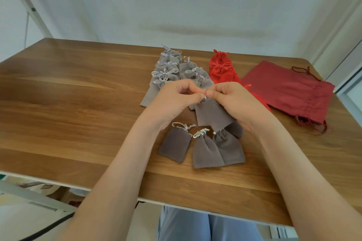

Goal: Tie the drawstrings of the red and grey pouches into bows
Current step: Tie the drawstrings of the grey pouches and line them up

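The wooden table (78, 103) spreads under everything. The grey pouch (213, 113) you hold hangs over its middle, so take that pouch as your marker. Well to its right lies the large dark red drawstring bag (290, 92), flat on the wood, with dark cords trailing from it. Beyond the marker and to its left, the tied grey pouches (168, 68) overlap in two rows running away from you, each with a pale bow at its neck. Beyond it and to its right sits the pile of red pouches (221, 68), its near end hidden behind your right hand. Just on your side of the marker, the loose grey pouches (207, 150) lie close together, one of them partly under your right wrist. Above the marker's mouth, your left hand (176, 98) and right hand (233, 100) meet almost knuckle to knuckle, fingers curled in. Each pinches the silver-white drawstring (205, 97) between thumb and fingertips. Only a short bit of cord shows between them, too small to tell whether a knot or loop is formed.
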Motion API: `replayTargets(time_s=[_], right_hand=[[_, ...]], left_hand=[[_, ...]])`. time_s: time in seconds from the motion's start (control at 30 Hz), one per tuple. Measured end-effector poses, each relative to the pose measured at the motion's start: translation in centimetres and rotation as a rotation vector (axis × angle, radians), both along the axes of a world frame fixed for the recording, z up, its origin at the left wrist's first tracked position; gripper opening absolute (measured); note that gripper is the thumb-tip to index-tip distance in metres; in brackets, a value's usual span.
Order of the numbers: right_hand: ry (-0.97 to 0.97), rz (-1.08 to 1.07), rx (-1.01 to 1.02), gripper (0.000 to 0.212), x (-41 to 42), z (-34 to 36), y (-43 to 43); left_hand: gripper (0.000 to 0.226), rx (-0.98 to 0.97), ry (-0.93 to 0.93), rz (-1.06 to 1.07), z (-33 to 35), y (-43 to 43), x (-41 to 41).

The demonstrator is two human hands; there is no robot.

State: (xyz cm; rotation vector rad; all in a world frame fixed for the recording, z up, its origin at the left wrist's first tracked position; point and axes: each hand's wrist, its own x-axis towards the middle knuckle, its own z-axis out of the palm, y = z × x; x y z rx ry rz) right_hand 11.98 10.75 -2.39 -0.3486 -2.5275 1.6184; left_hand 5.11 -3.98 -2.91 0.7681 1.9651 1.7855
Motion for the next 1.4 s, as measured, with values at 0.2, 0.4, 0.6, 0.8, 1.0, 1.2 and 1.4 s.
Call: replayTargets(time_s=[0.2, 0.4, 0.6, 0.8, 1.0, 1.2, 1.4], right_hand=[[-0.010, -0.004, 0.201, 0.019, -0.5, -0.8, -0.2], [-0.013, -0.034, 0.342, 0.015, -1.0, -1.0, -0.4], [0.121, -0.117, 0.162, 0.016, -1.0, -0.9, -0.4], [0.129, -0.090, -0.058, 0.025, -0.6, -0.5, -0.7], [0.062, -0.039, -0.490, 0.036, -0.5, -0.1, -1.0], [0.136, -0.066, -0.465, 0.027, -0.3, -0.1, -0.7], [0.146, -0.064, -0.369, 0.017, -0.1, -0.1, -0.6]], left_hand=[[0.018, -0.285, 0.253, 0.039, -0.4, 0.1, 0.1], [0.012, -0.727, 0.725, 0.152, -0.5, 2.2, 0.6], [0.016, -0.499, 1.260, 0.445, -2.7, 2.4, 0.5], [0.007, -0.335, 1.377, 0.481, -3.0, 2.1, 0.9], [0.008, -0.235, 1.382, 0.471, -3.1, 2.2, 1.1], [0.010, -0.191, 1.385, 0.482, -3.0, 2.2, 1.3], [0.029, -0.059, 1.270, 0.525, -3.1, 2.4, 1.4]])
